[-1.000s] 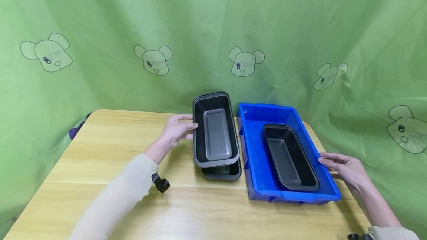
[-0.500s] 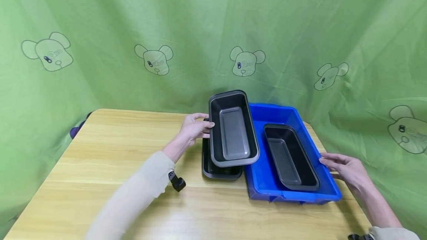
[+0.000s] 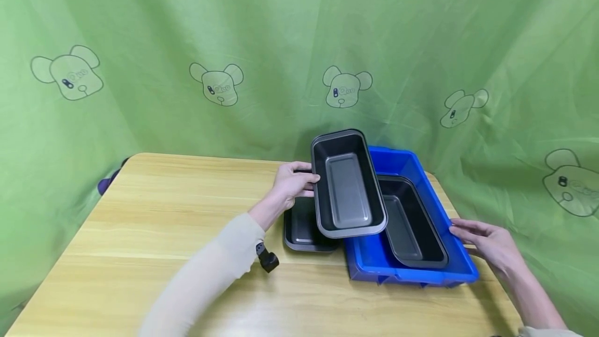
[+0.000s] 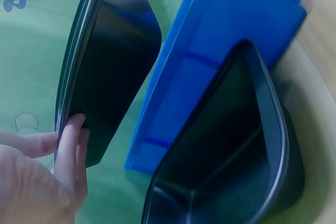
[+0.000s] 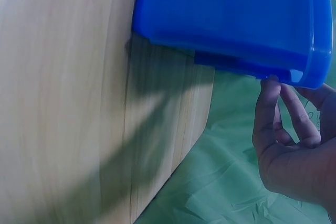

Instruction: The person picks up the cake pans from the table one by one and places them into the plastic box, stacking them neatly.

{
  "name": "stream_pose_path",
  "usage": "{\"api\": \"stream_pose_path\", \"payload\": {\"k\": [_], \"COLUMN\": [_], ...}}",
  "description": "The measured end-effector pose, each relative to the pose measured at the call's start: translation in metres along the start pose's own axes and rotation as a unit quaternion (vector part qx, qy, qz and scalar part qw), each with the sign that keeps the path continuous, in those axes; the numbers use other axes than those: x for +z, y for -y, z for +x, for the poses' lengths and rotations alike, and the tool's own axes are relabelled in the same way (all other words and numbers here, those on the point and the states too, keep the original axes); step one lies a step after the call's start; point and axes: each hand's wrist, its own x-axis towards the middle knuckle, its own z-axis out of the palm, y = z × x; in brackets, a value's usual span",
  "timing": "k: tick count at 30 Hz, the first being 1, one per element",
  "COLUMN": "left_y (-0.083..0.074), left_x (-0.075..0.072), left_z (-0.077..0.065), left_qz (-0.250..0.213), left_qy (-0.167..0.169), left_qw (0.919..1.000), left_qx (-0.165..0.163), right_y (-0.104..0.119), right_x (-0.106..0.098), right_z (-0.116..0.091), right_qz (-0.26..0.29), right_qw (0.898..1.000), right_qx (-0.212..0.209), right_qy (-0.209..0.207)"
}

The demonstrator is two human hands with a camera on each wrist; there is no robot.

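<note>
Head view: left hand (image 3: pixel 291 185) pinches pan (image 3: pixel 348 189) by left rim, aloft partly over tray (image 3: pixel 416 276) and second pan (image 3: pixel 305 228) on table (image 3: pixel 187 196). Third pan (image 3: pixel 408 230) lies inside tray. Right hand (image 3: pixel 493 243) pinches tray's right rim.

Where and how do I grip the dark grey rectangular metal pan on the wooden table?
Likely best: pinch the tabletop pan by its long left rim, from the left. That rim faces away from the blue plastic tray at its right; the similar pan in the left hand hides its right side in the head view.
</note>
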Motion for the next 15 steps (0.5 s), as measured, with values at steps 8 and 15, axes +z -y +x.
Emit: {"api": "stream_pose_path", "payload": {"k": [8, 15], "left_y": [0.004, 0.009], "left_x": [0.014, 0.025], "left_z": [-0.001, 0.003], "left_qz": [-0.007, -0.014], "left_qy": [0.011, 0.009], "left_qw": [0.9999, 0.9999], "left_qx": [-0.002, -0.003], "right_y": [-0.004, -0.005], "right_x": [0.007, 0.008], "right_z": [-0.003, -0.003], "right_qz": [-0.024, 0.013], "right_qw": [0.999, 0.999], "right_qx": [-0.007, -0.012], "right_qy": [-0.044, -0.050]}}
